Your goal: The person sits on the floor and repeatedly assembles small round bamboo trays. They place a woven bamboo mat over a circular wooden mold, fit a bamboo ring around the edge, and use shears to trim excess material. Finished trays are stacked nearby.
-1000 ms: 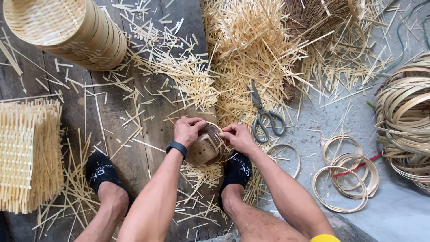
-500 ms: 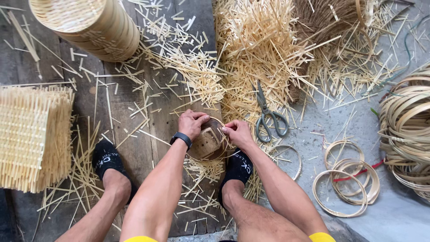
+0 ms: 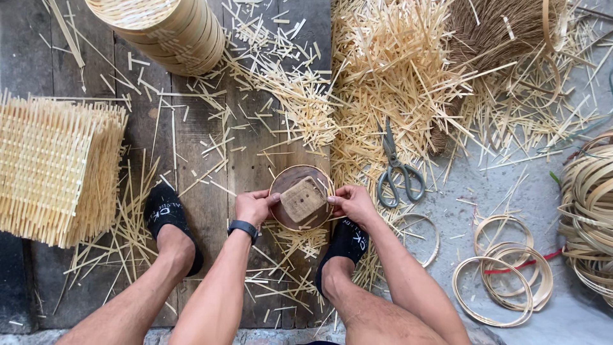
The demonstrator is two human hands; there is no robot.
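Two hands, left hand (image 3: 253, 206) and right hand (image 3: 352, 202), grip a round bamboo hoop (image 3: 301, 197) with a square wood block (image 3: 302, 199) inside, above straw-littered floor planks (image 3: 204, 211); metal scissors (image 3: 396, 167) lie right.

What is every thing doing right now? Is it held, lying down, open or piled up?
Left hand: gripping the round form's left edge.
Right hand: gripping its right edge.
Round wooden form: held between both hands, a square block on its face.
Scissors: lying on the ground, blades closed.
Bamboo rings: lying flat, overlapping.
Woven mats: stacked.
Round baskets: stacked, tilted.
Bamboo sticks: heaped loose.
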